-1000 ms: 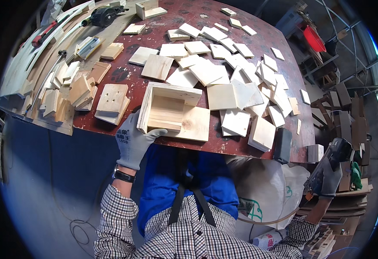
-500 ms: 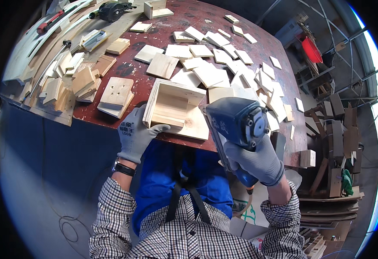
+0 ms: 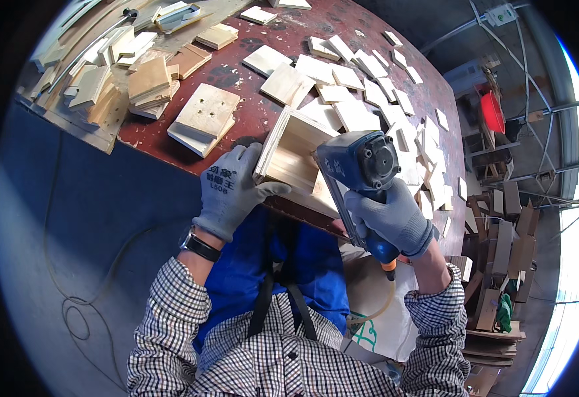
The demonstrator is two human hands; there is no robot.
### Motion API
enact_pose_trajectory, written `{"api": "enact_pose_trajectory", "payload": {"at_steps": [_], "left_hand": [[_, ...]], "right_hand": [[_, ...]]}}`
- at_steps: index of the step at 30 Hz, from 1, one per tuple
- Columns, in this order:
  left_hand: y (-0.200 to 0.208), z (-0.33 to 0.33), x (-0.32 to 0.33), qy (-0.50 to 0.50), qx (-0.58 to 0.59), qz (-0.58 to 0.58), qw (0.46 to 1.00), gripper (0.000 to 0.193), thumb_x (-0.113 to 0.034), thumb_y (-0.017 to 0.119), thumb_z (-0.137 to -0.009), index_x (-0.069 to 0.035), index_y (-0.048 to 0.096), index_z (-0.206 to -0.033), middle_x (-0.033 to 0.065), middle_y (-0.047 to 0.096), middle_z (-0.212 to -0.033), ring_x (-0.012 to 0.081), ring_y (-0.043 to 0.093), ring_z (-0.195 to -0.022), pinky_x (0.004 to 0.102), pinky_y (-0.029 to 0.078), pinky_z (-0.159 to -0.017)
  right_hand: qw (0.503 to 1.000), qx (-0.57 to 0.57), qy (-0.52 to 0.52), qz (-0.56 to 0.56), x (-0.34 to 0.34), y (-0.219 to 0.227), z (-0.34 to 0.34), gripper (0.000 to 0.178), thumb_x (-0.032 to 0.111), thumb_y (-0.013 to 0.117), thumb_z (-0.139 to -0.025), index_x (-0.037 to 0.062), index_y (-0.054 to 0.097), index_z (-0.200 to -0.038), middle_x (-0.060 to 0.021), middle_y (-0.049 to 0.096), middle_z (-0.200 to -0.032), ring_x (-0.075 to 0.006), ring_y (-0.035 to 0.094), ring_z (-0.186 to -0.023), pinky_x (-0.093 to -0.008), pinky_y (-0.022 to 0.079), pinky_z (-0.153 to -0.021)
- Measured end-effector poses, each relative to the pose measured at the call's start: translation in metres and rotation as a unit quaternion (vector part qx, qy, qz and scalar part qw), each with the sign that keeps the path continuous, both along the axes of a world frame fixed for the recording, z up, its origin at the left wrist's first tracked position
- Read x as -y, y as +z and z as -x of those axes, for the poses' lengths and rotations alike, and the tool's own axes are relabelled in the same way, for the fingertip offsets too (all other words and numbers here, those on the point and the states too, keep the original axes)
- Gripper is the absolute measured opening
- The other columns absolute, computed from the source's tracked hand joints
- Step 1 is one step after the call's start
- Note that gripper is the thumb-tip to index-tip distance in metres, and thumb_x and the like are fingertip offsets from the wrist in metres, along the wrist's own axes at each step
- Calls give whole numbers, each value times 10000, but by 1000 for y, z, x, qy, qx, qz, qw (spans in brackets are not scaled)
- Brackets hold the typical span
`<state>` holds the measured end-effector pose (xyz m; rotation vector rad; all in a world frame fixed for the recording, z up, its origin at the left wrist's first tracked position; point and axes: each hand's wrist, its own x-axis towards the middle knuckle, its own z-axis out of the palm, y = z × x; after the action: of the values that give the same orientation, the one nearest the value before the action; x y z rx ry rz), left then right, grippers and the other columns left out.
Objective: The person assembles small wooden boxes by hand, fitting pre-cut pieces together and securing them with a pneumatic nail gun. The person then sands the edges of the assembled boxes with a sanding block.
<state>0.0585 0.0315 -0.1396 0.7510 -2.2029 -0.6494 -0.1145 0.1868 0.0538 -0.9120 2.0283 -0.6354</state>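
My left hand [image 3: 231, 188], in a grey glove, grips the left wall of a small open wooden box [image 3: 288, 159], thumb along its near side and fingers behind the wall. The box rests at the table's near edge. My right hand [image 3: 395, 220], gloved too, is closed round the handle of a blue pneumatic nail gun [image 3: 354, 161]. Its body covers the right part of the box. Whether its nose touches the wood is hidden. An air hose [image 3: 385, 301] hangs from the base of the handle.
Loose pale wooden pieces [image 3: 355, 114] lie scattered over the dark red table [image 3: 253, 89]. Stacked boards [image 3: 205, 119] stand left of the box, more wood pieces [image 3: 150, 83] farther left. A hose [image 3: 78, 308] coils on the floor. Planks and cardboard [image 3: 501, 245] are piled at right.
The view has shifted, so the table sits higher and farther right. The nail gun has moved left relative to the box and now overlaps its right side. Both hands keep their grips.
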Motion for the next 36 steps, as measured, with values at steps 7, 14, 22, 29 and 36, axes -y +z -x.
{"api": "enact_pose_trajectory", "payload": {"at_steps": [7,14,22,29,36], "left_hand": [[2,0,1,-5,-24,11,1000,736,-595,858,-778,-69,662,-1254,120,702,-983,309,729,-885,398,594,-734],[0,1,1,-5,-36,-1,999,704,-581,865,-769,-82,673,-1226,113,700,-969,309,725,-869,405,591,-727],[1,0,0,-5,-9,-2,1000,717,-563,883,-756,-76,679,-1241,114,719,-1010,305,735,-897,402,595,-746],[4,0,0,-6,6,-19,1000,746,-539,910,-751,-52,671,-1264,120,734,-1044,296,747,-944,391,611,-792],[5,1,0,1,8,-24,1000,808,-580,918,-739,-46,679,-1297,135,759,-1090,308,761,-959,392,621,-815]], "right_hand": [[1000,-13,8,-16,9,6,1,146,144,688,-941,5,682,-987,-31,674,-705,-105,643,-548,-266,536,-528],[998,-24,50,10,10,-5,19,232,124,706,-951,-18,685,-1133,-24,665,-710,-90,607,-519,-262,506,-501],[997,23,49,49,10,-5,29,325,106,705,-949,-53,667,-1230,-36,653,-698,-93,584,-485,-252,482,-479],[1000,18,24,-8,18,6,36,348,174,685,-949,-68,688,-1200,-13,597,-601,-100,569,-468,-260,494,-512],[991,112,-28,-64,35,22,55,383,276,681,-990,-60,695,-1173,14,530,-639,-81,546,-495,-236,469,-467]]}}
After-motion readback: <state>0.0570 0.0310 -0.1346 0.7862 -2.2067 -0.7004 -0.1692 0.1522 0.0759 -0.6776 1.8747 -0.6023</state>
